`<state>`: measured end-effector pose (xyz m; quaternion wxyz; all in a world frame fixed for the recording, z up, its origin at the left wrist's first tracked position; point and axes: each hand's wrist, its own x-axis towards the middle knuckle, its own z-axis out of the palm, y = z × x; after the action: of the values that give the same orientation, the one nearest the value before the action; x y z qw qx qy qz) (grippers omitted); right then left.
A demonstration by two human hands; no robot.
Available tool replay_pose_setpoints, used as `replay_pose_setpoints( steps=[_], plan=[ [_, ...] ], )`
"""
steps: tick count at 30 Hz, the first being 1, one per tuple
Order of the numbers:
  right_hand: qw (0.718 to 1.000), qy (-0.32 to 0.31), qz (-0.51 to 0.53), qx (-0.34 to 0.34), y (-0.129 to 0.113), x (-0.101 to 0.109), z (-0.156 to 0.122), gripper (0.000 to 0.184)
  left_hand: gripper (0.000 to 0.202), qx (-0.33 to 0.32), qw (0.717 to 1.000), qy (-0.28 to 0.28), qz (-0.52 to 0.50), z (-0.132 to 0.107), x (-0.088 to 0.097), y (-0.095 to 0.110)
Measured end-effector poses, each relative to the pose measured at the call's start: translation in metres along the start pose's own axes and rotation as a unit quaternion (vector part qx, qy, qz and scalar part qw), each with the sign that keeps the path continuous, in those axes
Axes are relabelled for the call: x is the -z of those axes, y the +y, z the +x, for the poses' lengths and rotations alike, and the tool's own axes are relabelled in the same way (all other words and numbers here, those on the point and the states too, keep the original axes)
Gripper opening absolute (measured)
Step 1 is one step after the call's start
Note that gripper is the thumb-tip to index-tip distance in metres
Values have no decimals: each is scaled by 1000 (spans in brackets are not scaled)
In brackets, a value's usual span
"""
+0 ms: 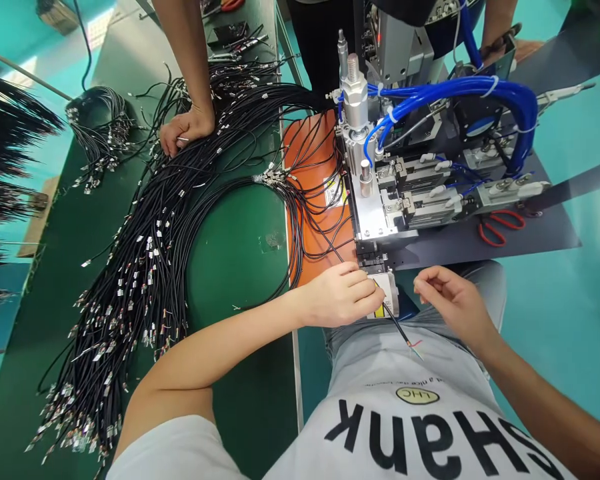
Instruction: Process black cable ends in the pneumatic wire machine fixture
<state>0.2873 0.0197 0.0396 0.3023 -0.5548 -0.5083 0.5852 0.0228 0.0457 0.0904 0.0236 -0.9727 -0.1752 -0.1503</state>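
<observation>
My left hand (347, 295) is closed around a thin black cable (396, 325) in front of the machine. The cable's near end sticks out below my fingers and shows bare coloured wires, one of them red. My right hand (453, 303) hovers a little to the right, apart from the cable. Its fingers are curled, with thumb and forefinger tips close together; anything between them is too small to make out. Just beyond my left hand is the machine's metal head (370, 213), with a white and yellow label (386, 293) partly covered by my fingers.
Bundled black cables (155, 220) spread over the green table (235, 247); others cross an orange panel (313, 150). A co-worker's hand (187, 130) leans on the bundle. Blue air hoses (460, 87) arch over the machine. Red-handled scissors (503, 227) lie to its right.
</observation>
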Motion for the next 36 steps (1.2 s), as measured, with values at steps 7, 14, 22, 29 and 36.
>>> replay_pose_setpoints(
  steps=[7, 14, 22, 29, 36],
  plan=[
    [1000, -7, -12, 6, -1, -6, 4, 22, 13, -5, 999, 3, -32, -4, -2, 10],
    [1000, 3, -6, 12, -1, -9, 6, 19, 18, 164, 984, -10, -74, -35, -7, 22],
    [996, -37, -42, 76, -23, -42, 19, 35, 19, 310, 950, 0, 34, -53, -15, 32],
    [996, -28, -22, 87, -42, -50, 25, 17, 21, 301, 953, -2, 44, -38, -21, 33],
    [992, -8, -53, 111, -36, -39, 21, 14, 15, 402, 871, 42, -279, 6, -28, 25]
  ],
)
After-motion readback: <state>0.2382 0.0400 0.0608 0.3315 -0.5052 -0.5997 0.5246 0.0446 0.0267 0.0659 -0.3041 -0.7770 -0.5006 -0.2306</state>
